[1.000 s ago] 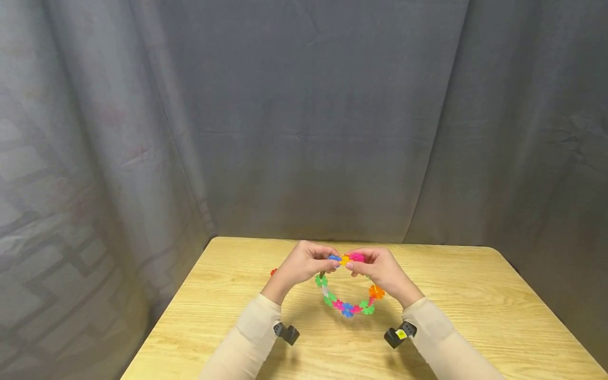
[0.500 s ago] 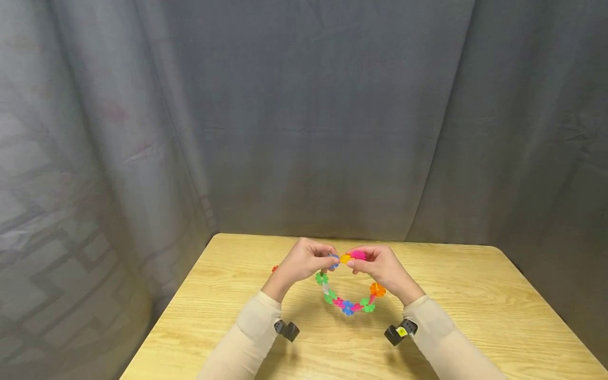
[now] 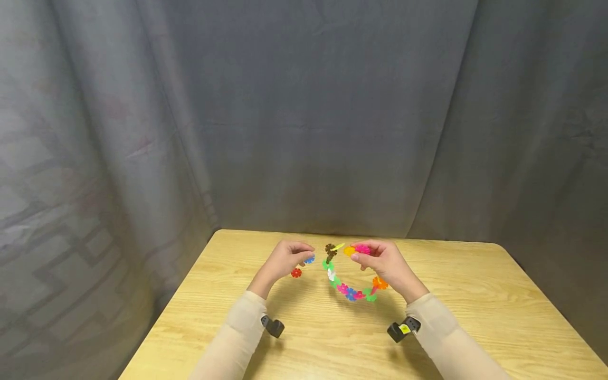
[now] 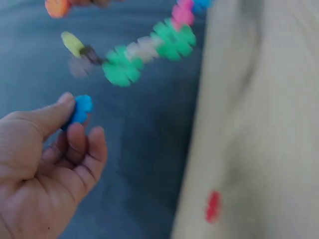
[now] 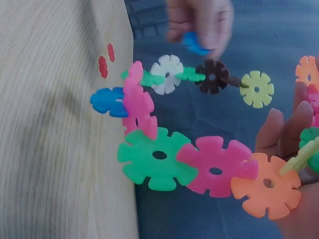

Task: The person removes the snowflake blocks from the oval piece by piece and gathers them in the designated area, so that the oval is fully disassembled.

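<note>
In the head view my left hand pinches a loose blue snowflake disc between thumb and fingers, apart from the chain. My right hand grips one end of a curved chain of notched plastic snowflake discs, at a pink disc. A yellow-orange disc sticks out past those fingertips. From that hand the chain hangs in an open loop through orange, pink, green, blue and white discs. Its other end has brown discs and a pale yellow disc, close to the yellow-orange one.
A red disc lies on the wooden table near my left hand. The right wrist view shows two red discs on the tabletop. Grey curtains stand behind the table and at both sides.
My left hand has drawn leftward with the blue disc, away from the yellow-orange disc. The brown and pale yellow chain end and the red disc have come into fuller view. My right hand keeps its grip.
</note>
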Tool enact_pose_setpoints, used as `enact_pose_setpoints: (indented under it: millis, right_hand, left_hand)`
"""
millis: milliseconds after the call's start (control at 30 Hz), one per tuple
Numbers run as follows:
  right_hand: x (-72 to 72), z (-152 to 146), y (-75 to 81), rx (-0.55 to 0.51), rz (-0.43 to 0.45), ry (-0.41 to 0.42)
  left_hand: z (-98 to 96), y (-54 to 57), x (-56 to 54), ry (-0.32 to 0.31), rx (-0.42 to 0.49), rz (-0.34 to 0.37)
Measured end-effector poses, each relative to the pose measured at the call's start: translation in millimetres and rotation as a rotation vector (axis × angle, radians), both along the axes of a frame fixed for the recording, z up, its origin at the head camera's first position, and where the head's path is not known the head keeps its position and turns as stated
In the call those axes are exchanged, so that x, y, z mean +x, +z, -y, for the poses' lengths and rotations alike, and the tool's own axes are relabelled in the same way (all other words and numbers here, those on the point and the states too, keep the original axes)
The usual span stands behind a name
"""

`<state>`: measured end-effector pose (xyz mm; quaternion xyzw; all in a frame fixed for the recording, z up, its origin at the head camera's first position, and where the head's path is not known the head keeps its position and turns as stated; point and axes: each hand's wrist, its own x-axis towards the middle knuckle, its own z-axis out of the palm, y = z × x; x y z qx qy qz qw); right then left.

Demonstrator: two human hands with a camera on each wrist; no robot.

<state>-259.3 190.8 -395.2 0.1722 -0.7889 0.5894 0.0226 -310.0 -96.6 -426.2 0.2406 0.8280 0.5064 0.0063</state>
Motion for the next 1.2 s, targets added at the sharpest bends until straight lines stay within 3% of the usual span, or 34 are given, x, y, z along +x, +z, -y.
enact_pose_setpoints:
  millis: [200,300,467,667,800,967,1067,1200]
  right_hand:
    - [-1.2,0.1,-4.0,0.003,-0.011,0.005]
    - [-1.1,1.0,-5.1,0.010,-0.006,0.005]
    - [-0.3,1.6,-6.0,0.000,0.007,0.027]
    - [0.9,0.6,-4.4,-0.009,0.014,0.026]
    - [-0.1,-0.2,-5.4,-0.026,0.012,0.042]
    - [-1.2,0.9,-7.8,-0.044,0.004,0.066]
    - [0.0,2.8,-6.9,-0.044,0.008,0.077]
    - [1.5,3.4,-5.4,-0.039,-0.002,0.091]
  left_hand:
    - [23.3,-31.1,-5.9,0.016,-0.218,0.177]
    - [32.0,-43.7,-7.7,0.017,-0.297,0.226]
    - [39.3,-55.3,-10.2,0.032,-0.341,0.233]
    - [38.5,-53.3,-13.0,0.058,-0.382,0.174]
    - [32.0,-44.3,-11.5,0.088,-0.403,0.079]
    - [12.4,-12.8,-0.2,0.080,-0.320,-0.051]
    - [-4.7,13.2,13.7,0.030,-0.245,-0.093]
    - [-30.1,38.6,28.9,-0.070,-0.144,-0.148]
